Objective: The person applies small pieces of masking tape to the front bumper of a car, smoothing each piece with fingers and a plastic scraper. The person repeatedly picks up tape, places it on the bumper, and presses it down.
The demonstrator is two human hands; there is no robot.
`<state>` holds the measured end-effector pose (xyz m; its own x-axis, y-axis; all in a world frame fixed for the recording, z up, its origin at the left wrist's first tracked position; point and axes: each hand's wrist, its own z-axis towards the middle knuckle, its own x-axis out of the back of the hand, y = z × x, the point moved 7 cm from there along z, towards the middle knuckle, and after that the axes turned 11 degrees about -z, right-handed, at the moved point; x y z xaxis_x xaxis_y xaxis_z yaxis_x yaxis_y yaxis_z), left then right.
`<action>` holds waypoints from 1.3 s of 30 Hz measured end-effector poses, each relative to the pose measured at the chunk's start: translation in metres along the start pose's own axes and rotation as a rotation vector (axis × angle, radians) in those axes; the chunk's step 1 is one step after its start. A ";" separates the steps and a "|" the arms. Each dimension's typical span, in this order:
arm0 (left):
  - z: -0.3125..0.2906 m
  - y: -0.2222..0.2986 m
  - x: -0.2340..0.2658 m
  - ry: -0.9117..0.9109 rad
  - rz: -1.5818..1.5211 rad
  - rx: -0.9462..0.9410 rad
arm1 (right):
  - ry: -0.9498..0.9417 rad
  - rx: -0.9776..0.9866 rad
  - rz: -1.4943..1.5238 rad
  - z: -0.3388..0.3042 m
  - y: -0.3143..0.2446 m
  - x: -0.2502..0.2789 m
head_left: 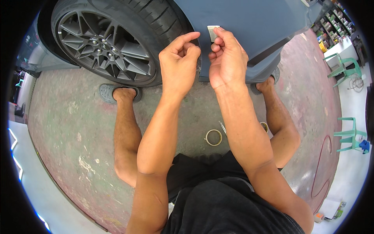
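Note:
My right hand [229, 58] pinches a small flat whitish-grey piece [212, 32], like a scrap of tape or paper, between thumb and fingers. It is held up in front of the blue-grey car body panel [241, 23]; whether it touches the panel I cannot tell. Just left of it is my left hand [179, 62], beside the wheel arch edge. Its index finger points toward the panel while the thumb and other fingers are curled in; anything between them is hidden. The car wheel [105, 46] with dark multi-spoke rim and black tyre is at the left.
Between my legs a tape roll [213, 137] lies on the worn floor [78, 117], with a thin slender tool [223, 128] beside it. Another roll [265, 126] is partly behind my right forearm. Green plastic chairs [349, 134] and a stocked shelf [337, 21] stand far right.

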<state>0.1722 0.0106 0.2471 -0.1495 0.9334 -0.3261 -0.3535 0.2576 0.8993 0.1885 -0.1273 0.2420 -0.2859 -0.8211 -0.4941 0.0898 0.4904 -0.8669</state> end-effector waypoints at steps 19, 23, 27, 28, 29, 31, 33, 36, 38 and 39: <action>-0.003 0.000 0.012 -0.084 -0.161 0.159 | -0.336 0.214 -0.436 -0.016 -0.023 0.010; -0.006 0.007 0.003 -0.188 -0.128 0.200 | -0.415 0.300 -0.660 -0.018 -0.035 0.011; -0.007 0.011 0.000 -0.235 -0.021 0.189 | -0.489 0.316 -0.796 -0.018 -0.039 0.014; -0.007 0.008 0.001 -0.235 0.009 0.195 | -0.504 0.312 -0.816 -0.017 -0.039 0.015; -0.008 0.007 0.001 -0.236 0.039 0.202 | -0.516 0.319 -0.816 -0.016 -0.039 0.015; -0.007 0.007 0.000 -0.231 0.048 0.199 | -0.541 0.333 -0.817 -0.014 -0.039 0.016; -0.007 0.006 -0.002 -0.220 0.054 0.180 | -0.534 0.327 -0.815 -0.014 -0.039 0.017; -0.006 0.007 -0.001 -0.186 0.049 0.130 | -0.496 0.315 -0.802 -0.009 -0.040 0.021; -0.008 0.008 -0.002 -0.161 0.027 0.113 | -0.444 0.313 -0.781 -0.006 -0.040 0.026; -0.008 0.009 -0.002 -0.122 0.002 0.091 | -0.412 0.316 -0.765 -0.006 -0.041 0.027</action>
<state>0.1621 0.0095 0.2534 -0.0353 0.9559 -0.2915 -0.2677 0.2720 0.9243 0.1710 -0.1681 0.2646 -0.0183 -0.9574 0.2883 0.2901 -0.2810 -0.9148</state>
